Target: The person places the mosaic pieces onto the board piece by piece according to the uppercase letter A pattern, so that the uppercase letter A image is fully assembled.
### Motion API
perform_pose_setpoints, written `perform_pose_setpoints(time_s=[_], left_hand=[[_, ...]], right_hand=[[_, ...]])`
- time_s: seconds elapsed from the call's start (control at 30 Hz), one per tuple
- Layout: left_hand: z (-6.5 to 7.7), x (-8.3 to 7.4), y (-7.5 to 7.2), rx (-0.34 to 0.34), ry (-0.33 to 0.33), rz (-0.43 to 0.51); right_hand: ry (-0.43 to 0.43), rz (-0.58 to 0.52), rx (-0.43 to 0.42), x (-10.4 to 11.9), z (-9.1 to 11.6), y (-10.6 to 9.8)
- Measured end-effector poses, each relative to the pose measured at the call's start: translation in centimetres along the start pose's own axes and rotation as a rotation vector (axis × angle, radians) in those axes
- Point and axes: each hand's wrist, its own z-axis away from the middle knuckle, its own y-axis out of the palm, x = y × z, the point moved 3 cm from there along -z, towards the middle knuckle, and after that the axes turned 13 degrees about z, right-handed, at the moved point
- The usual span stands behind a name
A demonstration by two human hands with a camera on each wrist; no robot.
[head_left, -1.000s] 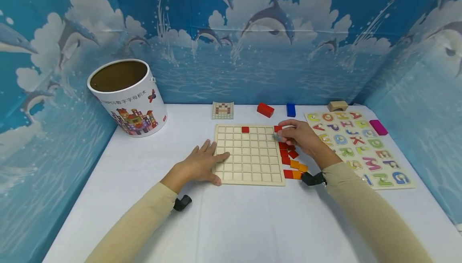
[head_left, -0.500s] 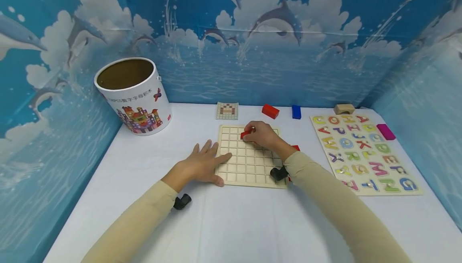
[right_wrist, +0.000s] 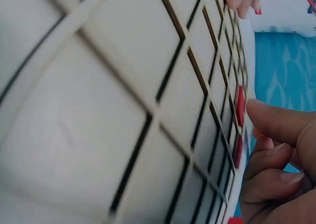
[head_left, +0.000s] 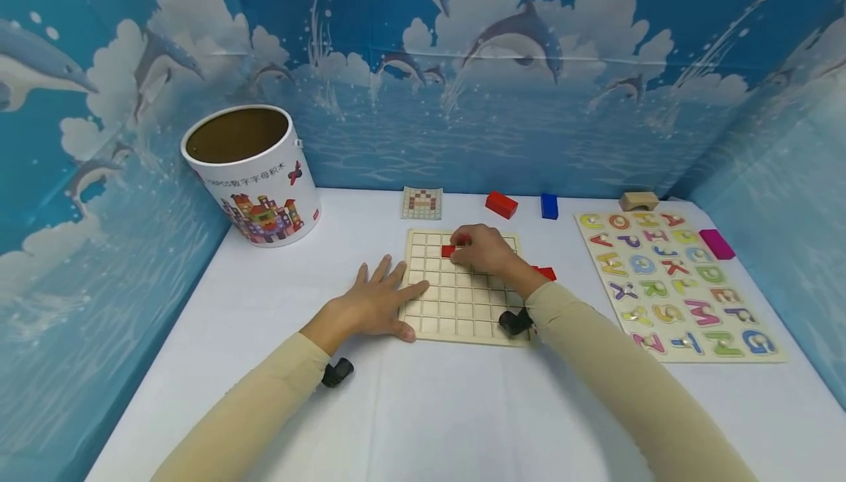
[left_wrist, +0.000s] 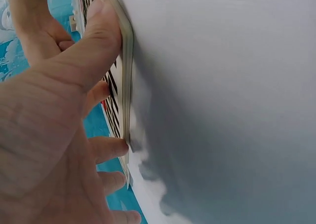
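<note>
In the head view my left hand [head_left: 373,302] lies with spread fingers over the left edge of the pale wooden grid board [head_left: 436,313]. The left wrist view has that thumb [left_wrist: 101,29] on the board's rim. My right hand [head_left: 485,250] is low over the upper part of the board, thumb and index finger at the near and far edges of a red square tile [head_left: 448,251]. That tile lies flat in a grid cell. Another red tile [head_left: 465,239], partly hidden by the fingers, sits diagonally beyond it. The right wrist view puts the thumb tip right beside the red tile [right_wrist: 240,108].
Loose red tiles [head_left: 546,273] lie right of the board, mostly behind the right forearm. A pattern card [head_left: 421,203], a red block [head_left: 501,205] and a blue block [head_left: 549,206] stand beyond it. A large bucket [head_left: 258,173] is at left, an alphabet board [head_left: 667,283] at right.
My right hand has carried a red tile from the board's right side to its upper middle, where the tile now lies flat. The left hand stays put; the head view shifts slightly.
</note>
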Motion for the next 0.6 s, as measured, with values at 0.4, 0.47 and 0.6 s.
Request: perform_pose_setpoints(time_s=[0.4,0.47,0.6], left_hand=[[-0.3,-0.1,0.2,-0.003,0.006,0.063],[-0.2,-0.1,0.3,-0.009,0.002,0.073],[-0.3,-0.2,0.5,-0.018,0.004,0.093]], right_hand=[[0.156,-0.170,-0.014,-11.0,7.6,-6.2],[0.173,-0.166,0.016,-12.3,8.6,-6.0],[0.172,-0.166,0.047,-13.9,9.9,-5.4]])
